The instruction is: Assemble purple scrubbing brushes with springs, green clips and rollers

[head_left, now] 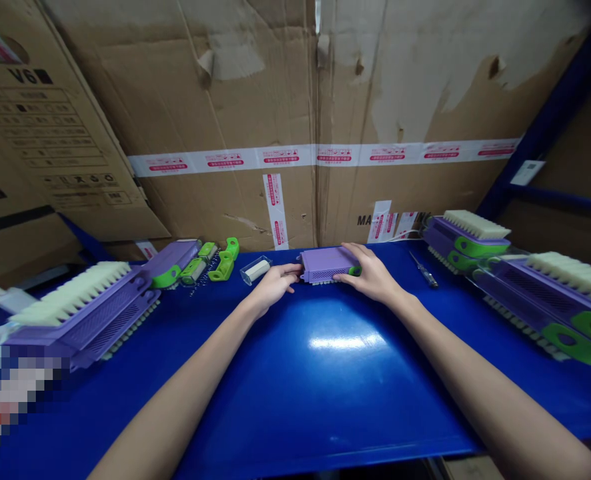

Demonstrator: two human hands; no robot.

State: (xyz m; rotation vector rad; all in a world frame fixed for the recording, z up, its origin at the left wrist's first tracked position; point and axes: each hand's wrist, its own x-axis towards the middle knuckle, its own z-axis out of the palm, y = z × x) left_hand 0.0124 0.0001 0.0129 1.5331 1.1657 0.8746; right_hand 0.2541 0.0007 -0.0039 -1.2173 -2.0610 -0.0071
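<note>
A purple plastic brush block (325,265) lies at the far middle of the blue table, its pale bristles just showing along the underside. My right hand (372,273) is closed round its right end, thumb on the near side and fingers over the top, partly covering a green end piece. At the other end, the fingers of my left hand (272,288) close on the small tabs of the block. Just left of that hand is a clear plastic box (256,269) with a whitish bar inside. A screwdriver (425,270) lies to the right of my right hand.
Purple brush blocks are stacked at left (90,317) and right (540,287), some bristles up. Green end pieces (222,265) and small metal parts (204,270) lie at back left. Cardboard (225,120) walls the back; a blue post (530,120) stands right.
</note>
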